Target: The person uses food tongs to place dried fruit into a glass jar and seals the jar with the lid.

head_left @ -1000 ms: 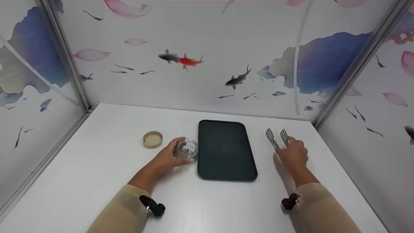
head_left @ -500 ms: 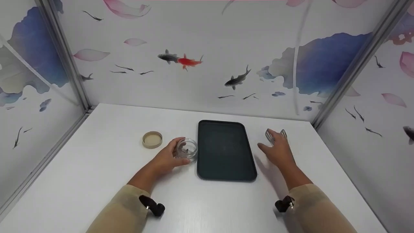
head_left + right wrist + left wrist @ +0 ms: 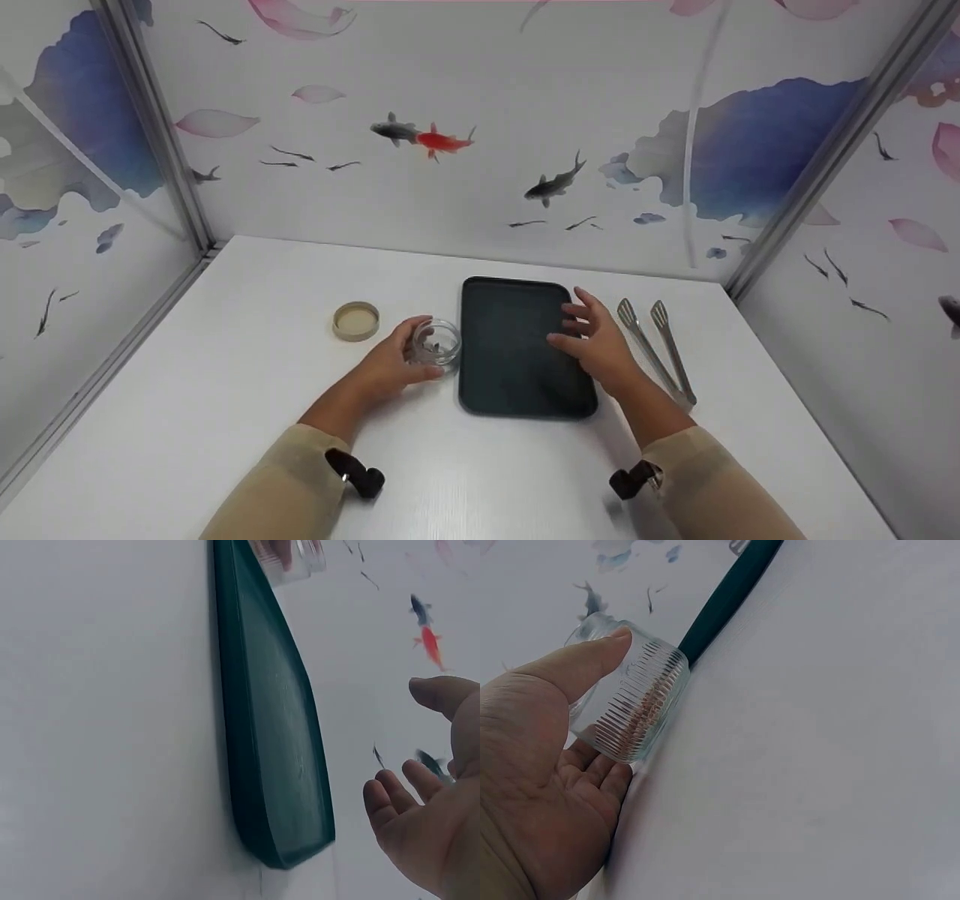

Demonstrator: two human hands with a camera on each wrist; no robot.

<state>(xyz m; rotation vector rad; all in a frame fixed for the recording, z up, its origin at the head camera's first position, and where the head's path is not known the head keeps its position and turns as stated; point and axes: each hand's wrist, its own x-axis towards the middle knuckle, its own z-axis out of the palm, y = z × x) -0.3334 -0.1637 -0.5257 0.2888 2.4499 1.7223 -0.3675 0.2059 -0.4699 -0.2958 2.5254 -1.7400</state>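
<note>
My left hand (image 3: 386,367) holds a small clear glass jar (image 3: 437,341) on the table, thumb on one side and fingers on the other. The jar has no lid on, and its ribbed wall (image 3: 641,701) shows a little brownish stuff near the bottom. Over the right side of a dark green tray (image 3: 517,375), my right hand (image 3: 604,345) hovers with fingers spread and nothing in it. Metal tongs (image 3: 675,352) with slotted tips lie to the right of that hand, their arms apart.
Left of the jar lies a round beige lid (image 3: 356,322), hollow side up. The white table (image 3: 450,480) is bounded by printed panels (image 3: 480,210) at the back and sides, with metal posts (image 3: 161,127) at the corners.
My right hand has let go of the tongs and moved left over the tray; the tongs now lie on the table. The left hand keeps its grip on the jar.
</note>
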